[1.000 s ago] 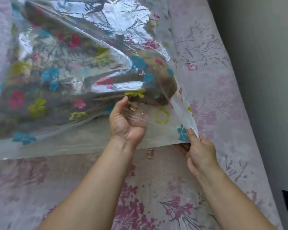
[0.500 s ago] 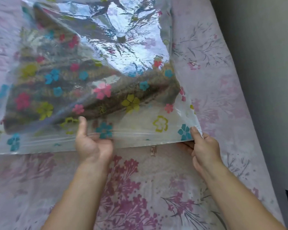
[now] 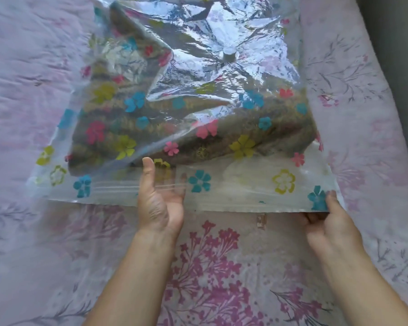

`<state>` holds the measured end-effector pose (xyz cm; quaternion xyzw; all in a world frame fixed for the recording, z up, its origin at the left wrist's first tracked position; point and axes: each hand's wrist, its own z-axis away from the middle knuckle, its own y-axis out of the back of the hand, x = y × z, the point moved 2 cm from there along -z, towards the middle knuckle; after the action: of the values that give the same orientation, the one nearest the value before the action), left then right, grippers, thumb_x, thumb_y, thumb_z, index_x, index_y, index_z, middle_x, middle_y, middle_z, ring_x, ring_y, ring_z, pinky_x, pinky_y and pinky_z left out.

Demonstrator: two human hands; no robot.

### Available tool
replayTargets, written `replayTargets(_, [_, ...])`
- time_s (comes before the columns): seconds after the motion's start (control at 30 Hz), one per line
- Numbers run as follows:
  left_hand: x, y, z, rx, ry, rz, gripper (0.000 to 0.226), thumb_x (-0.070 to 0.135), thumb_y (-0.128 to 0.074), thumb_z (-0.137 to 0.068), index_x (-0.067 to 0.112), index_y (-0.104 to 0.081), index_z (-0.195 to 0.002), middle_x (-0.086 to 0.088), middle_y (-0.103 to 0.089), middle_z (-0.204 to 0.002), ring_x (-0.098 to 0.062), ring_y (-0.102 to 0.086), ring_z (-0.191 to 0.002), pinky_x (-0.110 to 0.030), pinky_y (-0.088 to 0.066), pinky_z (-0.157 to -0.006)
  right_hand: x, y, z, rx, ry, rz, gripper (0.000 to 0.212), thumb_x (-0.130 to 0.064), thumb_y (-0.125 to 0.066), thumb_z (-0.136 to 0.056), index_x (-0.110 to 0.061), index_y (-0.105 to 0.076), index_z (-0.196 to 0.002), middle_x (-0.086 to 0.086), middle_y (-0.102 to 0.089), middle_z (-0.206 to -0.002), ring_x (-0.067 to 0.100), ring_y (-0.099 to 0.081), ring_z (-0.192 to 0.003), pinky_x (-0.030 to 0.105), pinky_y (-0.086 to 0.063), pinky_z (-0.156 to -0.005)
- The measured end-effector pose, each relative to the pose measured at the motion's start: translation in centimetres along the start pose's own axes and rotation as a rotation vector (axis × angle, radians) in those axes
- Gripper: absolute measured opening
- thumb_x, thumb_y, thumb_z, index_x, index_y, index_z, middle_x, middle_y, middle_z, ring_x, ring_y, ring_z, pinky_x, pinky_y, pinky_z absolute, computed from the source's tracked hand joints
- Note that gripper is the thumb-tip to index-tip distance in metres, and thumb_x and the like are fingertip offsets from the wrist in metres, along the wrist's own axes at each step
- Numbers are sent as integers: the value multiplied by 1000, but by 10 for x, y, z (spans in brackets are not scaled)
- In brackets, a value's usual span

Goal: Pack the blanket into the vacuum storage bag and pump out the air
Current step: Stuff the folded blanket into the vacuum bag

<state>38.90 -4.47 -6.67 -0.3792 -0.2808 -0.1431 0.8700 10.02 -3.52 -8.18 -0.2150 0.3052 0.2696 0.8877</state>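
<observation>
We see a pale pink flower-printed bed sheet (image 3: pixel 222 267) across the whole view. On it, straight ahead of both hands, lies the clear plastic vacuum storage bag (image 3: pixel 245 180) printed with coloured flowers. Its open mouth is the edge nearest us, running left to right. The folded olive-brown blanket (image 3: pixel 222 142) sits inside, set back from that mouth, which leaves the double-ridged zip strip (image 3: pixel 113 187) free of cloth.

The hands are apart. The left hand (image 3: pixel 160 205) is at the middle of the mouth, fingers straight under the upper film and thumb lying flat on top. The right hand (image 3: pixel 327 224) pinches the near right corner, thumb above and fingers curled beneath.

The round grey valve (image 3: pixel 229 54) stands far back. A small clear clip (image 3: pixel 261 221) lies on the sheet just before the mouth, nearer our right hand. We judge sealing comes next.
</observation>
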Motion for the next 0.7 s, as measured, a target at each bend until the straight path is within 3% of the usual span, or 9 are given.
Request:
replayTargets(0.1, [13,-10,-9,-29,-6,-7,26,45,-71,-87,19,-74,-82,-2,-71,-86,-22,-72,-86,-43,-57,-99,-5,1,-7,24,48,-4,32,-19,-61,-100,-11,-59,-131,7,-71,-124,20,-72,-106,43,-56,-97])
replayTargets(0.17, [22,-18,-23,-90,-20,-28,39,45,-61,-98,16,-79,-79,-9,-75,-88,-26,-74,-84,-43,-58,-93,-4,2,-7,34,52,3,33,-18,-61,-100,-10,-58,-132,7,-70,-124,21,-71,-107,43,-55,-99])
replayTargets(0.27, [33,-24,-43,-96,12,-33,41,44,-55,-103,6,-69,-111,-24,-70,-117,-38,-71,-106,-49,-57,-100,3,0,-3,67,31,6,31,-16,-62,-100,-8,-59,-129,9,-71,-120,22,-73,-103,44,-58,-93])
replayTargets(0.33, [40,-23,-51,-107,25,-29,43,44,-55,-103,5,-69,-114,-25,-66,-126,-40,-67,-116,-50,-55,-103,9,-2,0,64,15,10,20,-16,-61,-100,-9,-62,-119,8,-74,-112,20,-75,-95,41,-61,-85])
replayTargets(0.43, [41,-17,-46,-145,48,7,44,47,-58,-98,12,-82,-85,-15,-77,-103,-31,-75,-98,-44,-60,-92,15,-3,3,43,14,9,14,-18,-61,-100,-13,-63,-113,6,-75,-109,18,-76,-92,39,-61,-83])
replayTargets(0.53, [17,-9,-20,-86,107,-9,33,53,-68,-79,23,-82,-72,-2,-79,-95,-19,-76,-94,-39,-56,-97,15,-2,6,6,13,22,24,-20,-64,-99,-11,-63,-121,8,-74,-116,21,-74,-101,42,-59,-90])
replayTargets(0.6, [-16,-5,5,-25,218,-107,29,50,-71,-72,26,-81,-83,2,-79,-96,-14,-75,-95,-37,-53,-100,12,3,7,-27,4,48,24,-20,-66,-97,-11,-64,-119,9,-75,-115,21,-74,-99,41,-59,-91])
replayTargets(0.7, [-75,-8,50,0,405,-336,35,36,-80,-68,22,-68,-97,1,-75,-84,-11,-73,-76,-31,-55,-82,7,11,9,-99,-11,86,22,-21,-62,-99,-9,-67,-116,11,-77,-109,22,-76,-92,34,-62,-74])
